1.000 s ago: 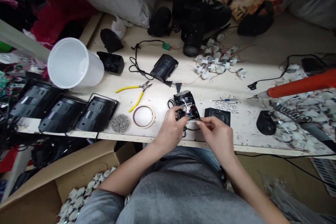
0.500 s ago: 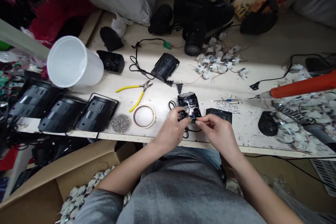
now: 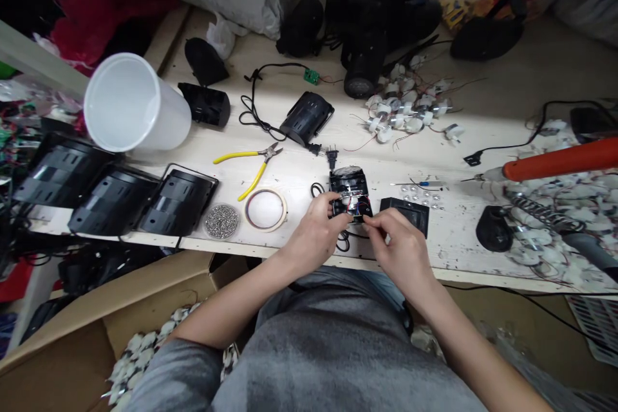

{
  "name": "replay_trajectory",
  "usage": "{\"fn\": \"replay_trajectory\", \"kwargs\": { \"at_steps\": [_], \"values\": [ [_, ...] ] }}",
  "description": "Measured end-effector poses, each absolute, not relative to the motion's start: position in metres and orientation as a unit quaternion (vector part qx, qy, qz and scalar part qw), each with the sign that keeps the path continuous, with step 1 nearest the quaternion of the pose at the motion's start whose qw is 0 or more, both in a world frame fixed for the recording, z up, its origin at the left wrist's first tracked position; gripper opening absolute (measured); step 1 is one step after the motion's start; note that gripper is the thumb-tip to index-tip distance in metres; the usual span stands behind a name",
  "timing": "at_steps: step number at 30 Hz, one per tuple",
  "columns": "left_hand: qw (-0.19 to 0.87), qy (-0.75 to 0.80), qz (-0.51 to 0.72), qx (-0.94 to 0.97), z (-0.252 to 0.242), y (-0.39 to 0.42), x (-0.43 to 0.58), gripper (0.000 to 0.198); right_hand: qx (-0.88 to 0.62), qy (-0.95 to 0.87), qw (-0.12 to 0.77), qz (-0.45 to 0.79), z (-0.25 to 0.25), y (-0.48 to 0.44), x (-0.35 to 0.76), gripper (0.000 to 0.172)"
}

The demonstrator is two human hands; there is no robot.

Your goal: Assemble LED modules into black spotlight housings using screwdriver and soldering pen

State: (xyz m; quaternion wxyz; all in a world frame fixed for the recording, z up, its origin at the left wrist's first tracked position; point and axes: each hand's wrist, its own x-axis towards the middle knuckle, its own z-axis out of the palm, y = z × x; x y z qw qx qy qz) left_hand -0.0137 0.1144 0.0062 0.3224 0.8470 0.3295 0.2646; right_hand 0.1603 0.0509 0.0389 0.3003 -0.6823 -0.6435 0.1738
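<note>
An opened black plastic housing [image 3: 348,181] lies at the front of the bench, with thin red and blue wires and shiny parts showing inside. My left hand [image 3: 316,228] grips its left side, thumb along the near edge and fingers on the far side. At the housing's near right corner, my right hand [image 3: 400,241] pinches with thumb and forefinger; what sits between the fingertips is too small to make out. Just beyond the housing lies a black plug [image 3: 331,156], and a looped black cord [image 3: 344,241] runs beside it. A separate black cover [image 3: 408,214] rests by my right hand.
Left of my hands are a tape roll [image 3: 265,210], a dish of screws [image 3: 221,221], yellow-handled cutters [image 3: 255,164] and a white bucket [image 3: 167,117]. A soldering iron [image 3: 555,161] with an orange handle points in from the right. Small white motors [image 3: 410,109] lie in heaps.
The view has shifted slightly. Both hands stay at the housing, and the fingers of my right hand have shifted a little at its near right corner.
</note>
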Motion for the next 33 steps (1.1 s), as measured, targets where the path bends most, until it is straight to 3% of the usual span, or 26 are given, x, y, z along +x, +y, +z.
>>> {"fn": "replay_trajectory", "kwargs": {
  "at_steps": [5,12,16,21,24,29,33],
  "values": [
    [0.316,0.319,0.260,0.855,0.008,0.117,-0.013,0.025,-0.671,-0.680,0.269,0.122,0.031,0.048,0.159,0.020],
    [0.287,0.312,0.271,0.864,0.009,0.118,-0.016,0.023,-0.731,-0.584,0.311,0.169,0.028,0.042,0.162,0.012],
    [0.281,0.312,0.268,0.867,0.007,0.117,-0.016,0.023,-0.749,-0.535,0.339,0.197,0.033,0.042,0.159,0.022],
    [0.298,0.313,0.260,0.863,0.008,0.118,-0.017,0.025,-0.762,-0.423,0.372,0.320,0.035,0.049,0.161,0.036],
    [0.305,0.309,0.258,0.863,0.008,0.118,-0.017,0.026,-0.761,-0.412,0.372,0.335,0.034,0.052,0.161,0.037],
    [0.306,0.299,0.265,0.864,0.007,0.122,-0.019,0.024,-0.713,-0.608,0.304,0.170,0.034,0.049,0.161,0.019],
    [0.311,0.286,0.269,0.866,0.005,0.126,-0.019,0.023,-0.642,-0.728,0.241,-0.003,0.024,0.044,0.157,0.021]
  ]
}}
